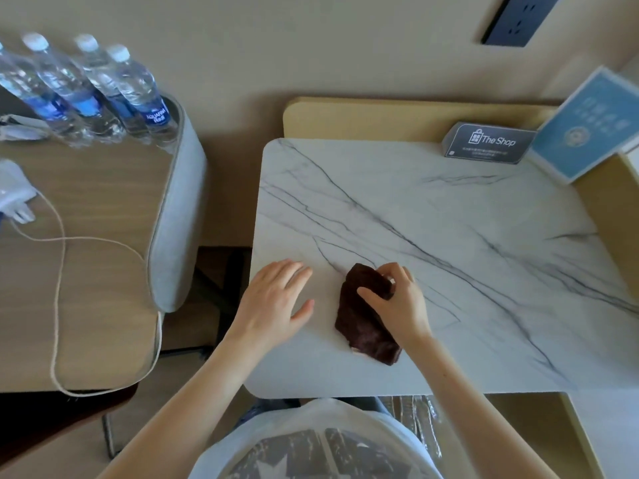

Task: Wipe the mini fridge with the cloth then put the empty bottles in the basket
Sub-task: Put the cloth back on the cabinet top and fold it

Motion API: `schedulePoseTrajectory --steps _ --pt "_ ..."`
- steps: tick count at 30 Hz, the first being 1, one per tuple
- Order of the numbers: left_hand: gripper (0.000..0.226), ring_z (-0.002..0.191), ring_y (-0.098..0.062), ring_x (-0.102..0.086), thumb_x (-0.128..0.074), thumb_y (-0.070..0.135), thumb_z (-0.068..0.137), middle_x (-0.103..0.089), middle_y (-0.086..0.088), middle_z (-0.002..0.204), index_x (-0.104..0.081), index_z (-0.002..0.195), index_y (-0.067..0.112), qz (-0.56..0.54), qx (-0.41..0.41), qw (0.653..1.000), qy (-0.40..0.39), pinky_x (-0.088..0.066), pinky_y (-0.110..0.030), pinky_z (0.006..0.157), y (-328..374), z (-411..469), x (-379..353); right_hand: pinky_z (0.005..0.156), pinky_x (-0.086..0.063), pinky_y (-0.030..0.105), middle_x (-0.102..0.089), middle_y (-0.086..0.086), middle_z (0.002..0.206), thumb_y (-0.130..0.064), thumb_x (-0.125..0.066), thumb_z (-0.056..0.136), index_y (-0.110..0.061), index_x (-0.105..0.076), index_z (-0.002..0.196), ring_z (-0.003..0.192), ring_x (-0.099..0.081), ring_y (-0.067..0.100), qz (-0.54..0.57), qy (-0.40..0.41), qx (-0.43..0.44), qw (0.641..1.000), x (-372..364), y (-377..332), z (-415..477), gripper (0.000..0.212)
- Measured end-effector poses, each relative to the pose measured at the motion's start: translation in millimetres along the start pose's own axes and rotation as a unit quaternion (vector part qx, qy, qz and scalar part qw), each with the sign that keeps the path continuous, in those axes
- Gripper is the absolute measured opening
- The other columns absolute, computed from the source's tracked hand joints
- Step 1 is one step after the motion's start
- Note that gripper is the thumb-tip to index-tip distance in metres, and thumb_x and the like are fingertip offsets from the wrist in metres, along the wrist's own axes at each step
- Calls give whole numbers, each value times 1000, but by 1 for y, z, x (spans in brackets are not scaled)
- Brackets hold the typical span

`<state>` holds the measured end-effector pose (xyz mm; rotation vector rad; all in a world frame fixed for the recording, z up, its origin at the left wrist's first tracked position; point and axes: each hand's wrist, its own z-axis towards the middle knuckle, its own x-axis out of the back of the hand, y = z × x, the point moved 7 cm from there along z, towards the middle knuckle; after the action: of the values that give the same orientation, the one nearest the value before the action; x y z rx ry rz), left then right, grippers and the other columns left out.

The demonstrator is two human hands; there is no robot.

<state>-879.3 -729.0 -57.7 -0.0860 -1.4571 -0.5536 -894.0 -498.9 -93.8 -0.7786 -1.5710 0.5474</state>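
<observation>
A dark brown cloth [363,323] lies crumpled on the white marble top [466,271], near its front edge. My right hand [397,302] pinches the cloth's upper end between thumb and fingers. My left hand [273,302] rests flat and open on the marble, just left of the cloth and apart from it. Several clear water bottles [103,88] with white caps and blue labels stand upright at the far left, on the wooden table. No basket is in view.
The wooden table [86,271] on the left has a grey padded rim [176,219], a white cord [58,288] and a white charger [14,195]. A dark "The Shop" card [489,143] and a blue card [587,126] stand at the marble's far edge. A wall socket [518,20] is above.
</observation>
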Motion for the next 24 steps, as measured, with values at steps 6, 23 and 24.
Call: schedulePoseTrajectory --steps 6,23,24 --pt "49 123 -28 -59 -69 32 87 -63 -9 131 -63 129 7 0 -38 999 16 -47 -40 104 -5 5 9 62 -35 13 -55 -14 96 -40 -77 77 -32 -55 97 80 -52 3 -58 1 8 998 -6 -29 -4 31" --pt "47 123 -27 -57 -61 34 89 -63 -8 130 -64 127 7 -15 -9 1000 25 -45 -41 105 -35 -12 22 74 -49 8 -71 -9 101 -28 -68 91 -23 -69 112 84 -66 -3 74 -23 -24 997 -43 -58 -14 21" --pt "47 124 -27 -57 -62 34 89 -63 -8 130 -64 127 7 -18 -9 1000 22 -45 -41 105 -36 -12 21 75 -49 11 -68 -12 101 -31 -66 93 -24 -68 113 88 -64 -1 24 -12 0 1000 -37 -55 -18 22"
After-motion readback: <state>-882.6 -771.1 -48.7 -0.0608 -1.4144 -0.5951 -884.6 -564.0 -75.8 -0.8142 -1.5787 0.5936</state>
